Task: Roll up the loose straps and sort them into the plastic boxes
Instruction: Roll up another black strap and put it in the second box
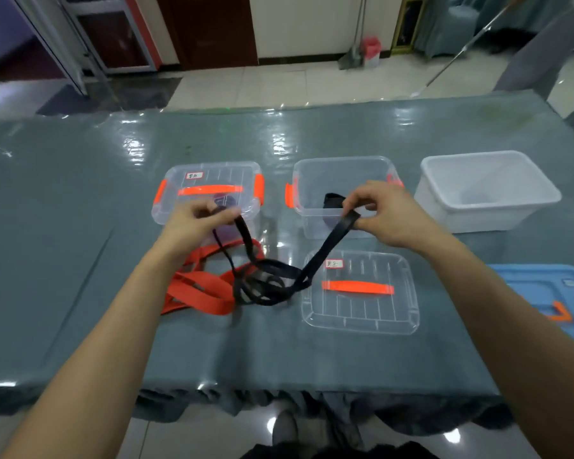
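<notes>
A loose black strap (272,279) lies tangled on the table, with two ends lifted. My left hand (196,223) pinches one end above the lidded clear box (209,190). My right hand (388,213) pinches the other end in front of the open clear box (345,170), which holds a dark rolled strap (332,201). An orange strap (203,286) lies loose under my left forearm, partly under the black one.
The open box's clear lid (362,293) with an orange handle lies flat at the near right. A white tub (487,190) stands at the far right. A blue lid (554,293) sits at the right edge. The table's front edge is close to me.
</notes>
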{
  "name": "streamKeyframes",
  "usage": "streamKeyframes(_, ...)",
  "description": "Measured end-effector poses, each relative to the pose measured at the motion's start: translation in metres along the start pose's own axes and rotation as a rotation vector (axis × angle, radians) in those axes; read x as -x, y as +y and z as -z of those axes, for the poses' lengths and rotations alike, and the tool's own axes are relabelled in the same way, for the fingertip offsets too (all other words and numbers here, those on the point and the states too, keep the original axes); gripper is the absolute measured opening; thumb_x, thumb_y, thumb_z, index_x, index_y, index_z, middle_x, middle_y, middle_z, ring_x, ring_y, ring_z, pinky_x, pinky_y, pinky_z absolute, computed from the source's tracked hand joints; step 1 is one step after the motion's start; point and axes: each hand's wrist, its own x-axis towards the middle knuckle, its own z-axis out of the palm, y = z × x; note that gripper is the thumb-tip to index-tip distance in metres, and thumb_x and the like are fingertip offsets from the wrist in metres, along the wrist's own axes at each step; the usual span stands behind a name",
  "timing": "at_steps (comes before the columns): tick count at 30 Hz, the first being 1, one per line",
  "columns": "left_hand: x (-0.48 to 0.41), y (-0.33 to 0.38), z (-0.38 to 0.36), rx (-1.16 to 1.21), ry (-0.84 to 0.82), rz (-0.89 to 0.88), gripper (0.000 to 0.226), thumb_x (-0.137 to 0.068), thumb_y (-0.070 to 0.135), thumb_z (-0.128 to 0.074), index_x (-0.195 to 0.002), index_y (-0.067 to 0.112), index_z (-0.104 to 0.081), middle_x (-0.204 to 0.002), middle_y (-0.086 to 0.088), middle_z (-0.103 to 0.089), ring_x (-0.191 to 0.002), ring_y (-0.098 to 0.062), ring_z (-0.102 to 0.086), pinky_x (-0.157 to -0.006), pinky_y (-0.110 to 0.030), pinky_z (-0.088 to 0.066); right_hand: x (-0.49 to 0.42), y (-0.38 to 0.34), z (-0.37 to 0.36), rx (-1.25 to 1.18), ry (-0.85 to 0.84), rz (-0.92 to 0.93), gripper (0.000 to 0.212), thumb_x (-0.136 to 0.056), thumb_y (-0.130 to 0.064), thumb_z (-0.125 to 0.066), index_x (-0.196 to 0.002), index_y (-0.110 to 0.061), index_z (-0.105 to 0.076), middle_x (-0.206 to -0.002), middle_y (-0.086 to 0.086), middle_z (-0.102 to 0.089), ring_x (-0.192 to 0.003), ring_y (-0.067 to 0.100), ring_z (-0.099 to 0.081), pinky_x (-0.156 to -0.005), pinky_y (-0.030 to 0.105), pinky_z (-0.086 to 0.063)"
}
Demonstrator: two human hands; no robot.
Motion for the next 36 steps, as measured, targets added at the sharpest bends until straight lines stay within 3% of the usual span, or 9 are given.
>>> streamKeyframes(4,-0.012,0.011,-0.017,0.188,0.202,0.005,0.034,-0.101,0.033,-0.078,-0.075,0.018,-0.062,-0.072,0.0,-0.076,-0.075,-0.019,-0.074,-0.083,-0.044,-0.062,-0.004,0.044,0.017,0.206,-0.087,-0.015,0.016,-0.093,-0.006,-0.072,-0.1,-0.02,-0.074,-0.102,0.001,-0.074,-0.093,0.024,-0.069,-0.087,0.038,-0.055)
streamKeyframes(9,-0.004,-0.04,-0.03,-0.493,0.413,0.294,0.048,-0.094,0.047,-0.077,-0.101,0.001,-0.066,-0.098,-0.026,-0.076,-0.099,-0.043,-0.074,-0.086,-0.052,-0.057,0.001,0.096,0.014,0.27,-0.169,-0.029,0.028,-0.088,0.002,-0.066,-0.096,-0.023,-0.078,-0.102,0.002,-0.074,-0.084,0.02,-0.063,-0.077,0.029,-0.046)
streamKeyframes(13,0.039,-0.086,-0.058,-0.935,0.266,0.571,0.076,-0.092,0.033,-0.077,-0.15,0.001,-0.038,-0.144,-0.032,-0.057,-0.131,-0.054,-0.058,-0.106,-0.06,-0.052,0.012,0.129,0.006,0.055,-0.133,-0.162,0.037,-0.087,0.011,-0.064,-0.089,-0.022,-0.08,-0.089,-0.009,-0.078,-0.086,0.014,-0.076,-0.08,0.023,-0.058)
streamKeyframes(16,0.045,-0.095,-0.11,-0.892,0.117,0.256,0.055,-0.095,0.021,-0.075,-0.143,0.002,-0.057,-0.138,-0.026,-0.064,-0.129,-0.046,-0.061,-0.109,-0.053,-0.05,0.022,0.139,0.003,-0.239,-0.146,-0.215,0.053,-0.08,0.023,-0.052,-0.082,-0.023,-0.078,-0.093,0.001,-0.081,-0.095,0.019,-0.08,-0.099,0.04,-0.062)
streamKeyframes(20,0.031,-0.081,-0.181,-0.801,-0.178,0.068,0.038,-0.098,0.013,-0.069,-0.136,0.011,-0.069,-0.135,-0.011,-0.07,-0.131,-0.032,-0.062,-0.113,-0.04,-0.047,0.031,0.147,0.003,-0.381,-0.168,-0.247,0.03,-0.089,0.002,-0.074,-0.085,-0.027,-0.081,-0.105,-0.008,-0.08,-0.103,0.014,-0.077,-0.098,0.028,-0.06)
streamKeyframes(23,0.02,-0.079,-0.219,-0.861,-0.271,0.041,0.037,-0.097,0.028,-0.072,-0.132,0.018,-0.069,-0.13,-0.005,-0.071,-0.126,-0.028,-0.065,-0.106,-0.042,-0.052,0.042,0.16,-0.003,-0.23,-0.086,-0.278,0.023,-0.09,-0.006,-0.074,-0.104,-0.024,-0.079,-0.11,-0.002,-0.077,-0.099,0.017,-0.073,-0.091,0.035,-0.059)
streamKeyframes(27,0.015,-0.094,-0.233,-1.116,-0.386,0.11,0.041,-0.089,0.036,-0.079,-0.126,0.022,-0.067,-0.125,-0.005,-0.074,-0.117,-0.033,-0.07,-0.096,-0.043,-0.056,0.059,0.185,-0.013,0.004,-0.126,-0.325,0.043,-0.092,-0.016,-0.075,-0.135,-0.019,-0.068,-0.13,0.007,-0.069,-0.117,0.022,-0.067,-0.106,0.038,-0.052)
streamKeyframes(31,0.012,-0.102,-0.218,-0.846,-0.284,0.137,0.008,-0.093,0.03,-0.081,-0.096,0.024,-0.077,-0.086,0.0,-0.075,-0.088,-0.026,-0.073,-0.075,-0.034,-0.052,0.073,0.207,-0.021,0.008,-0.2,-0.467,0.048,-0.092,-0.037,-0.08,-0.135,-0.018,-0.069,-0.129,0.004,-0.074,-0.109,0.023,-0.073,-0.102,0.04,-0.056)
streamKeyframes(36,0.011,-0.073,-0.181,-0.123,-0.061,0.189,0.027,-0.105,0.029,-0.072,-0.085,0.01,-0.068,-0.079,-0.014,-0.072,-0.073,-0.02,-0.063,-0.071,-0.034,-0.057,0.062,0.201,-0.029,0.014,-0.153,-0.418,0.02,-0.098,-0.035,-0.074,-0.105,-0.017,-0.079,-0.095,-0.004,-0.075,-0.097,0.023,-0.072,-0.08,0.033,-0.052)
